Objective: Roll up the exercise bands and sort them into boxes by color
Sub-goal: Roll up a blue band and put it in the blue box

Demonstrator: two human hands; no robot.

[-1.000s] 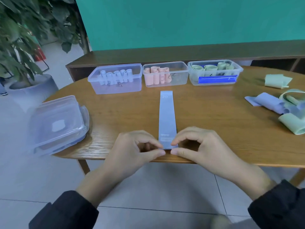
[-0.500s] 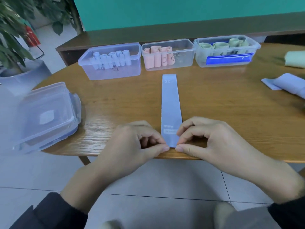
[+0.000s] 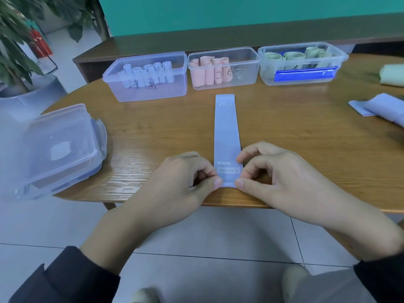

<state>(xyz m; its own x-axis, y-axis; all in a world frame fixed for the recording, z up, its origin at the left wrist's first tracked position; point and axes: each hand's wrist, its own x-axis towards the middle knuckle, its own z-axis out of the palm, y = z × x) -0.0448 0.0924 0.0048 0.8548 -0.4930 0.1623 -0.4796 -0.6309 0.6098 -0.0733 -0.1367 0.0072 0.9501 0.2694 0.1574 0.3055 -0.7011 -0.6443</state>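
Three clear boxes sit in a row at the far side of the wooden table (image 3: pixel 306 132): the left box (image 3: pixel 148 84) holds blue rolls, the middle box (image 3: pixel 225 71) pink rolls, the right box (image 3: pixel 302 62) green rolls plus a dark blue strip along its front wall. Black scribbles on the box fronts, unreadable.

One blue band (image 3: pixel 227 136) lies flat and straight down the table's middle, far end just short of the middle box, near end at the table edge. "20" printed at the far end, small "MEDIUM" label near the hands, upside down from here.

Left hand (image 3: pixel 185 182) and right hand (image 3: pixel 277 178) both have curled fingers pinching the band's near end, thumb against forefinger on each side corner. That end looks slightly lifted or folded; whether a roll has started is hard to make out, the thumbs cover it.

Loose bands at right: a blue heap (image 3: pixel 380 108) and a green band (image 3: pixel 392 75), both cut off by the frame edge. Stacked clear lids (image 3: pixel 54 147) overhang the table's left edge, blurred. Potted plant (image 3: pixel 19 40) far left, partly out of frame, something red behind it, not identifiable. Dark sleeves at the bottom corners.
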